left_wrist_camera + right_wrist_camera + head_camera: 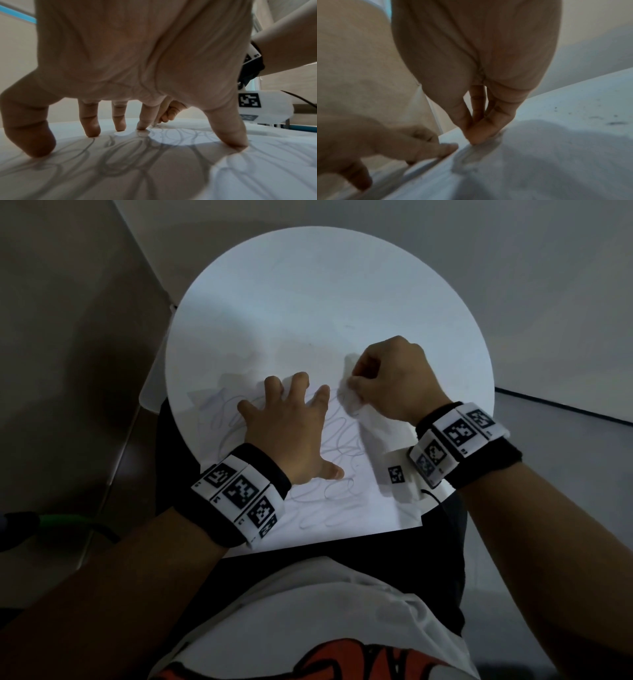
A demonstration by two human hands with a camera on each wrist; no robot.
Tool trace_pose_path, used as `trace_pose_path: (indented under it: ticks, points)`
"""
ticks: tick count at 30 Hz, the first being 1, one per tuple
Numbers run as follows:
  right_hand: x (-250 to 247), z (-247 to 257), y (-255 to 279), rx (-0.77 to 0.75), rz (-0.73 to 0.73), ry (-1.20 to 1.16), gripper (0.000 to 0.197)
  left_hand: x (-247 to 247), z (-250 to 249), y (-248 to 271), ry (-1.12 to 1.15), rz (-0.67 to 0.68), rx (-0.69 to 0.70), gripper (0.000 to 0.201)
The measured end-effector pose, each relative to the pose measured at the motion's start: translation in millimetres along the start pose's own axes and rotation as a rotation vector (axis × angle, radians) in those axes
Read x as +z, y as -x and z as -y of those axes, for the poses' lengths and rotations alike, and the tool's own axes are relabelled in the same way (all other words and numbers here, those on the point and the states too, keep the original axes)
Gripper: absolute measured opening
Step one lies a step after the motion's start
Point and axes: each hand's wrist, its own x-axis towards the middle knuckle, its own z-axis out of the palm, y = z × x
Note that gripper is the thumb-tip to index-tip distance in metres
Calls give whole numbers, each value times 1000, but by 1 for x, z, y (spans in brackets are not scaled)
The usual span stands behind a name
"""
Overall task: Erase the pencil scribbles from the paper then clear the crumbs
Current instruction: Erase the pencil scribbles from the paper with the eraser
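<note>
A white sheet of paper lies on the near half of a round white table and carries looping grey pencil scribbles. My left hand is spread flat on the sheet, its fingertips pressing it down. Just right of it, my right hand is curled, with thumb and fingers pinching a small eraser against the paper; the fingers hide nearly all of the eraser. A rubbed, smeared grey patch lies under that pinch. Dark crumbs dot the surface to the right.
The table's near edge sits over my lap, and the sheet's near corner overhangs it. A thin black cable runs from the right wrist unit. A green-and-dark object is low on the left, off the table. The far half of the table holds nothing.
</note>
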Motion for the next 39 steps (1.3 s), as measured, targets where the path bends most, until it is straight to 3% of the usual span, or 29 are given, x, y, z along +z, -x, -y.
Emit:
trace_pose_path:
  ticks: [15, 20, 25, 29, 33, 37, 39]
  points:
    - [-8, -12, 1, 114, -59, 18, 8, 0, 0, 0, 15, 3, 3, 124]
    - [-1, -4, 4, -46, -25, 0, 8, -2, -1, 0, 16, 7, -1, 125]
    - [-9, -20, 4, 0, -45, 85, 12, -1, 1, 0, 31, 11, 0, 125]
    - [-2, -12, 12, -138, 43, 134, 13, -1, 0, 0, 30, 13, 5, 124]
    - [-6, -18, 7, -24, -40, 119, 14, -1, 1, -1, 24, 7, 0, 124]
    - [3, -6, 12, -127, 42, 95, 13, -1, 0, 0, 19, 7, 3, 123]
    - [3, -9, 9, -89, 25, 108, 14, -1, 1, 1, 18, 7, 3, 123]
